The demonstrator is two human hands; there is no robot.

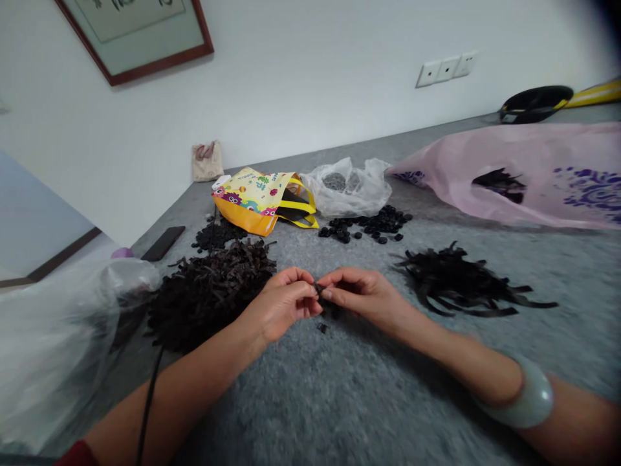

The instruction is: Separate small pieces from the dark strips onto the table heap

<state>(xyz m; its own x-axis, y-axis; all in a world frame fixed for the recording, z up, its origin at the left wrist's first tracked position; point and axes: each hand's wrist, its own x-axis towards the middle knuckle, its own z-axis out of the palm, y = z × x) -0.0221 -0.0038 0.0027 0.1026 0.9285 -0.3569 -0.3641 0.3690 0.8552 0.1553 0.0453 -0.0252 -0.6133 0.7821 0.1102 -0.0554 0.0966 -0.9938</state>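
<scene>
Pinching a small dark piece (319,290) with left hand (286,301) and right hand (361,291), over gray table (310,401), between larger strip heap (208,291) and smaller strip heap (458,278)

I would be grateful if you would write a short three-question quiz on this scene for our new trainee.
1. What do the left hand and the right hand hold together: a) a yellow strap, b) a small dark piece, c) a framed picture?
2. True or false: a bangle is worn on the left arm.
3. Fill in: to the right of the right hand lies a loose pile of black ____.

Key: 1. b; 2. false, the bangle is on the right arm; 3. strips.
</scene>
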